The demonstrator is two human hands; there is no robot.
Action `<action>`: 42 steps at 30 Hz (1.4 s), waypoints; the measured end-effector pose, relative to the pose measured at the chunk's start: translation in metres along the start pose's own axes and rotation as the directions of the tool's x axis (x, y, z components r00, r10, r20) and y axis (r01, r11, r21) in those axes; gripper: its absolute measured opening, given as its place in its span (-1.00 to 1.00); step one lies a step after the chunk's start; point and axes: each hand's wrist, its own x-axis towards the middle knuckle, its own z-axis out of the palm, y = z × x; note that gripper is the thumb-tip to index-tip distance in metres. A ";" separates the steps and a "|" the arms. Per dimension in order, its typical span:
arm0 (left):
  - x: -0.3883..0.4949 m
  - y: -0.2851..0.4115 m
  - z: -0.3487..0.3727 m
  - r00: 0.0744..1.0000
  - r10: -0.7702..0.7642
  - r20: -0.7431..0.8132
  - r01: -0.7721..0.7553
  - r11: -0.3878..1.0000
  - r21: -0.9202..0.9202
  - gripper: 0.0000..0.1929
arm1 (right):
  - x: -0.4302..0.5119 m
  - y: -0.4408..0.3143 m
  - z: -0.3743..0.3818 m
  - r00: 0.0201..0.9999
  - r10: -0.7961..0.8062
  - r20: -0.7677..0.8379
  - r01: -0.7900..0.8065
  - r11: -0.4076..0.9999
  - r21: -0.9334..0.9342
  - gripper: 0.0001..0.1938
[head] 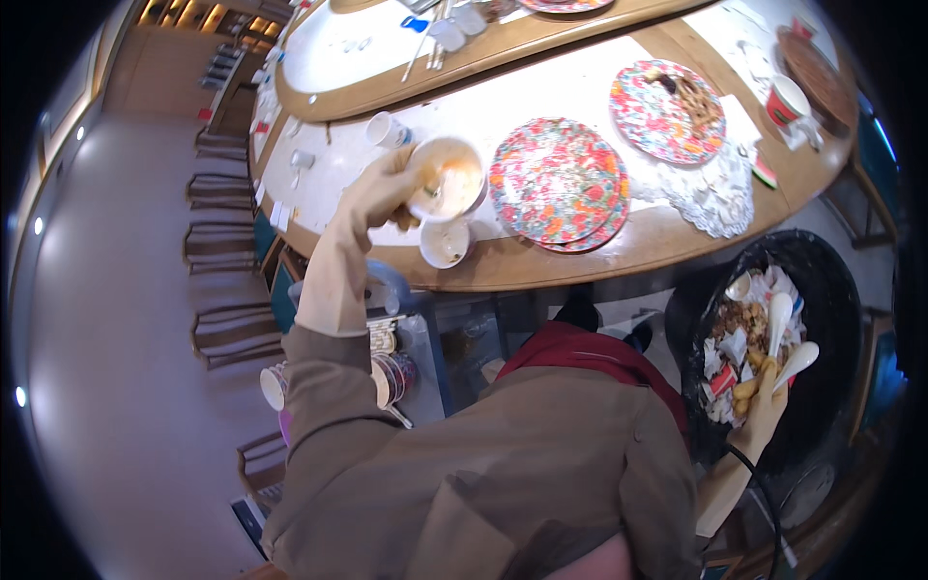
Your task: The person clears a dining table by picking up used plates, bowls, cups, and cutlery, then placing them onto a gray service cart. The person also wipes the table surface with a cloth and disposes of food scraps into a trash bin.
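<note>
My left hand (388,190), in a long rubber glove, grips a white bowl (451,177) that is tilted and has orange residue inside. Just below it, a smaller bowl (444,243) with food bits is at the table's edge; whether my fingers touch it I cannot tell. My right hand (761,395), gloved too, holds two white spoons (779,319) over a black-lined bin (834,326) of food scraps and crumpled paper. Stacked floral plates (554,181) lie right of the tilted bowl. Farther right, another floral plate (663,109) carries food remains.
A paper cup (384,130) stands behind the tilted bowl. On the table's right are a red cup (786,101), crumpled plastic (714,196) and a watermelon rind (764,174). A cart (424,370) with stacked bowls is beside my left arm. Chairs (232,246) line the left.
</note>
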 end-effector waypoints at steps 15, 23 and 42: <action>0.077 -0.084 -0.049 0.969 0.160 -0.187 -0.010 0.786 0.619 -0.40 | 0.012 -0.105 0.171 0.901 -0.025 0.434 0.088 0.988 -0.127 -0.65; 0.262 0.018 -0.107 0.605 0.664 -0.440 -0.196 0.659 0.726 -0.55 | 0.001 -0.109 0.201 0.943 -0.028 0.331 -0.035 0.983 0.183 -0.64; -0.005 -0.035 -0.156 0.830 0.438 -0.344 -0.411 0.899 0.154 -0.78 | 0.028 -0.121 0.234 0.796 -0.113 0.595 0.167 0.985 -0.037 -0.48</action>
